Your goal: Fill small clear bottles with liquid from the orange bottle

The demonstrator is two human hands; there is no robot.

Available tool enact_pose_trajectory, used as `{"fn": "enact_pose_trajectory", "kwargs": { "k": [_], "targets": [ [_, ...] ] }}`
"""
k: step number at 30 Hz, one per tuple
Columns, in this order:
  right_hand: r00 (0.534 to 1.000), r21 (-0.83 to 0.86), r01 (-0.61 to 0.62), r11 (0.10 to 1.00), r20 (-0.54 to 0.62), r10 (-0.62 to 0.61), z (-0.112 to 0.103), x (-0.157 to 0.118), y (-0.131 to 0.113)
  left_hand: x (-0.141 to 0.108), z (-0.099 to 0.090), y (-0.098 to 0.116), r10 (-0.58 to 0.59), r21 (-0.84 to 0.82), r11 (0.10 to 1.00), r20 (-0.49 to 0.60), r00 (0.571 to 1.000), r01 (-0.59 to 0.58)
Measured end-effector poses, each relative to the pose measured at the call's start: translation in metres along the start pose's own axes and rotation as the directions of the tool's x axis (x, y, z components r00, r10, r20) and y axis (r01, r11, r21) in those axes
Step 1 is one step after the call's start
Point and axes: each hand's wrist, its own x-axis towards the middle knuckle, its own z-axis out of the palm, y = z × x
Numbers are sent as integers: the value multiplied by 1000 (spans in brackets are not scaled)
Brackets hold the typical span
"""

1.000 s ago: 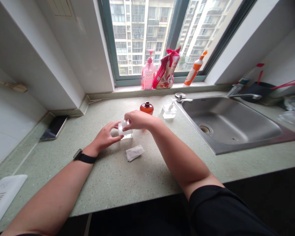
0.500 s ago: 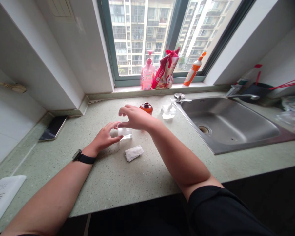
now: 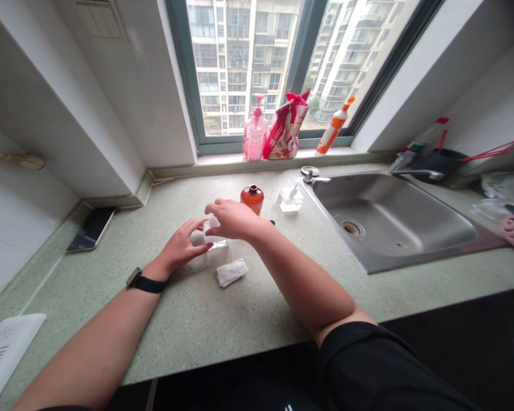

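Note:
A clear, squarish bottle (image 3: pixel 218 240) stands upright on the counter, its lower part looking transparent. Its left side is gripped by my left hand (image 3: pixel 183 244), thumb in front and fingers behind. Over its top bends my right hand (image 3: pixel 232 219), with thumb and fingers curled round the upper end; a whitish part shows between them, and its exact shape is hidden. Just behind my right hand is a brown bottle (image 3: pixel 252 197) with an uncapped neck. In front of the clear bottle lies a folded white tissue (image 3: pixel 232 272).
A clear square pump bottle (image 3: pixel 290 198) stands beside the steel sink (image 3: pixel 394 220). A phone (image 3: pixel 91 229) lies at the left wall. On the sill are a pink pump bottle (image 3: pixel 255 137), a red bag (image 3: pixel 286 128) and an orange-white bottle (image 3: pixel 333 128).
My right hand has lowered slightly over the clear bottle, uncovering more of the brown bottle. A small dark piece now shows behind my right wrist. My left hand keeps its hold.

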Motion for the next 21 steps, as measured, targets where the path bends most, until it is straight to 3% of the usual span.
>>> {"fn": "enact_pose_trajectory", "kwargs": {
  "k": [5, 15, 21],
  "targets": [
    [986, 91, 157, 983, 48, -162, -2, -1, 3, 0, -1, 3, -3, 23, 1000, 6, 1000, 3],
    [998, -1, -25, 1000, 53, 25, 2, 4, -5, 0, -2, 8, 1, 8, 1000, 8, 1000, -1],
    [982, 125, 147, 981, 100, -160, -1, 2, 10, 1, -4, 11, -9, 23, 1000, 18, 1000, 8]
  ]
}}
